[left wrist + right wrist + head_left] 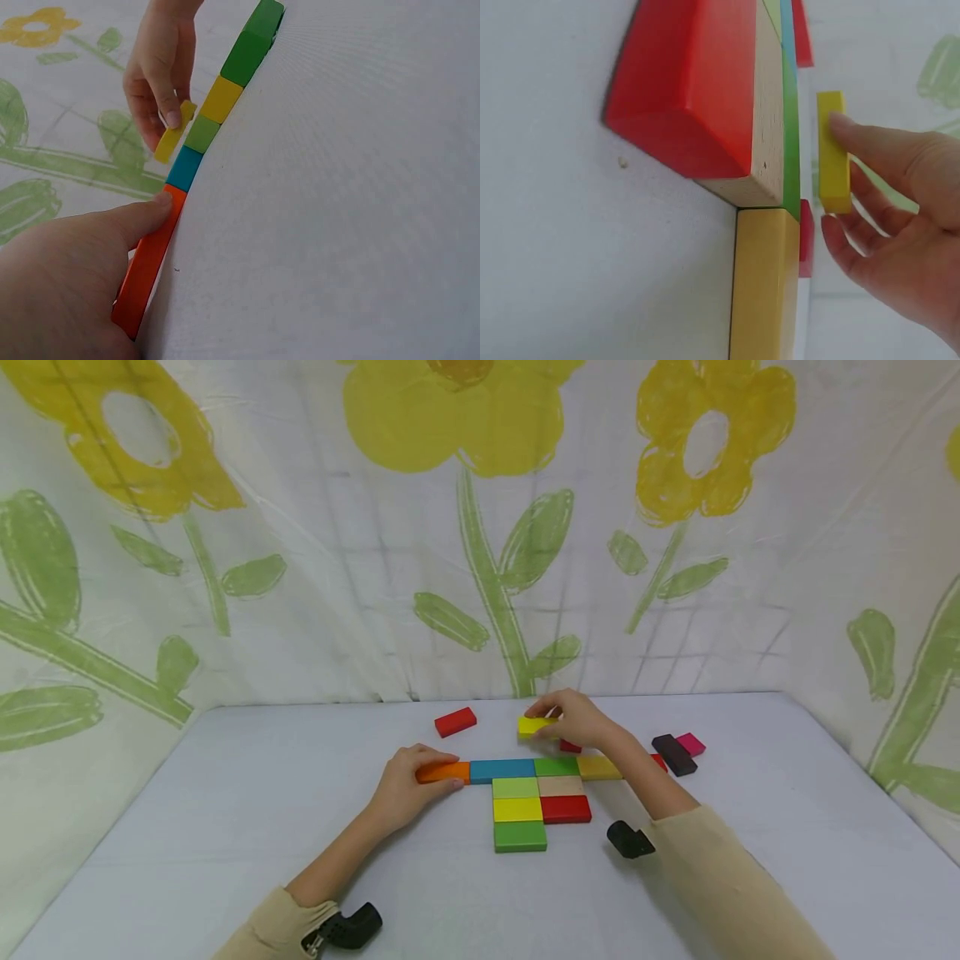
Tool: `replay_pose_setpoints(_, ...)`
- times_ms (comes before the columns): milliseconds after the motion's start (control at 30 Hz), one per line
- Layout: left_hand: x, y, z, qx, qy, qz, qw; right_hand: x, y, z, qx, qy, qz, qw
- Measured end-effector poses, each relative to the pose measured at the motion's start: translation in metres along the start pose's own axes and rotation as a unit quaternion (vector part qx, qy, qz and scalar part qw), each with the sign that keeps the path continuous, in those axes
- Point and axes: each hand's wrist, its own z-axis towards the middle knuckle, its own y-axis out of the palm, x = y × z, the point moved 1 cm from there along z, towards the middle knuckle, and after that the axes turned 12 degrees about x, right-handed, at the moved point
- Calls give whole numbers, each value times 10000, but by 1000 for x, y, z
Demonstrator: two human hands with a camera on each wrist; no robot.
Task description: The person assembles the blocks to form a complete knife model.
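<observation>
My left hand (405, 787) grips an orange block (446, 772) at the left end of a row, its thumb along the near side. Touching that block is a blue block (502, 769), then a green block (556, 767) and a pale orange block (598, 767). Beyond the row, my right hand (579, 718) pinches a yellow block (831, 154) between thumb and fingers. Nearer me, a light green block (515, 787) and a plain wood block (560, 786) adjoin the row. Below them lie another yellow block (517, 810), a red block (566, 809) and a darker green block (521, 836).
A loose red block (455, 722) lies behind the row. Another red block (571, 747) shows partly under my right hand. To the right are a black block (674, 755), a pink block (691, 744) and a red piece (659, 762) partly hidden by my forearm.
</observation>
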Motion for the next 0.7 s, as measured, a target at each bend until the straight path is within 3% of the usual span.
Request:
replay_pose_setpoints(400,0,0,0,-7,-2,-32,10000,-3,-4,-33,270,-427,151,9986)
replay_pose_setpoints(700,1,-1,-1,-10,-38,-55,10000,-8,-3,-66,322,-152,162,9992)
